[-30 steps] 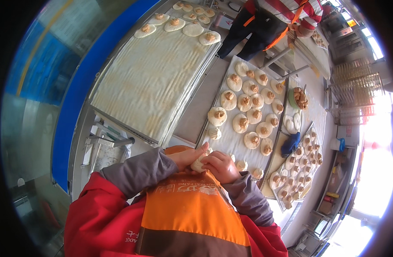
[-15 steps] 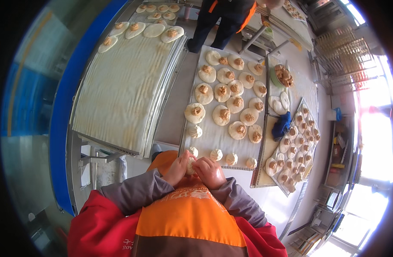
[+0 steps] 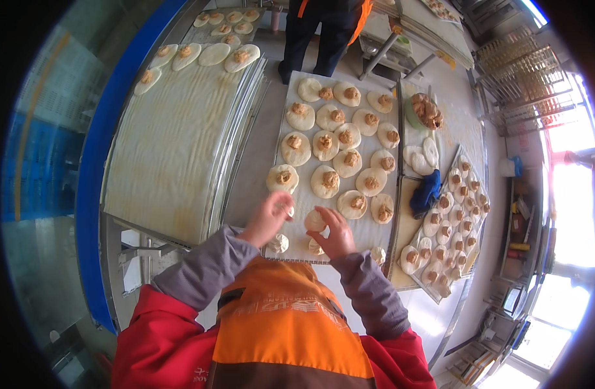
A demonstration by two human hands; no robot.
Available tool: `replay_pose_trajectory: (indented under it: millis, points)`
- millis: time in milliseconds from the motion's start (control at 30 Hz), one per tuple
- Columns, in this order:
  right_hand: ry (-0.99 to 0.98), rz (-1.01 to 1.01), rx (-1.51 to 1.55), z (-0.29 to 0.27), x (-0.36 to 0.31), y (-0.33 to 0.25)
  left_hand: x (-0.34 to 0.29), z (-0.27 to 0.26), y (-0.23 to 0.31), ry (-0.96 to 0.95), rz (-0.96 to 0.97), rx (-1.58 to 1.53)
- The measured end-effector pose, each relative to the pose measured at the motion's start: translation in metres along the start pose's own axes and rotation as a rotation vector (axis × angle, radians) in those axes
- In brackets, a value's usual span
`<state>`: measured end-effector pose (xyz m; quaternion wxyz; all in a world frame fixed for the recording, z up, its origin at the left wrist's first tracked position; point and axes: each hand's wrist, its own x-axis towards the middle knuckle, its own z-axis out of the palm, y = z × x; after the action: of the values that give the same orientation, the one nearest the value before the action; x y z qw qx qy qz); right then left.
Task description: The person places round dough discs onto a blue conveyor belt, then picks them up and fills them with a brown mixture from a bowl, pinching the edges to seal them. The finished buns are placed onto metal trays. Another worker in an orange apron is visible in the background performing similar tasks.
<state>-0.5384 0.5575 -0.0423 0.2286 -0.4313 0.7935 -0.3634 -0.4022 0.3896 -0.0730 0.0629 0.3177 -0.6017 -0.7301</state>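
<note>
My right hand [image 3: 335, 235] is closed around a pale dough bun [image 3: 315, 221], held above the near part of a lined tray [image 3: 310, 202]. To its left, my left hand [image 3: 266, 218] has its fingers curved and apart, over a pleated bun [image 3: 289, 210] that they partly cover. A further pleated bun [image 3: 278, 243] sits at the tray's near left corner, one [image 3: 315, 247] below my right hand, and another [image 3: 378, 255] at the near right. Beyond my hands lie many flat dough rounds [image 3: 325, 181], each topped with brown filling.
At left is a stack of lined trays [image 3: 174, 142] with several rounds at its far end. To the right are a bowl of filling [image 3: 411, 117], a blue cloth [image 3: 426, 193] and a slanted tray of filled rounds [image 3: 433, 269]. A person in dark trousers [image 3: 313, 45] stands beyond.
My hands have moved from the apron front out over the tray and drawn apart. The bun they both held is now in my right hand. The view has shifted slightly.
</note>
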Motion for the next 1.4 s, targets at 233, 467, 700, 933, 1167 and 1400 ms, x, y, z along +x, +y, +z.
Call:
replay_pose_trajectory:
  millis: [233,467,700,933,1167,1400]
  points:
    - [-0.154,0.002,-0.370,0.024,0.026,0.062,0.080,-0.028,-0.026,0.392,0.175,0.706]
    - [-0.102,-0.020,-0.344,0.001,0.022,0.043,0.087,-0.015,-0.028,0.506,0.160,0.742]
    - [-0.035,-0.101,-0.301,-0.001,0.042,0.025,0.083,-0.007,-0.029,0.404,0.134,0.577]
    - [-0.039,-0.245,-0.253,0.010,0.052,0.009,0.089,-0.019,-0.041,0.260,0.210,0.721]
    - [0.014,0.051,0.329,0.025,0.053,-0.018,0.037,-0.044,0.008,0.168,0.154,-0.204]
    - [-0.108,0.322,0.813,0.041,0.028,-0.066,-0.072,-0.054,0.066,-0.212,-0.042,-0.772]
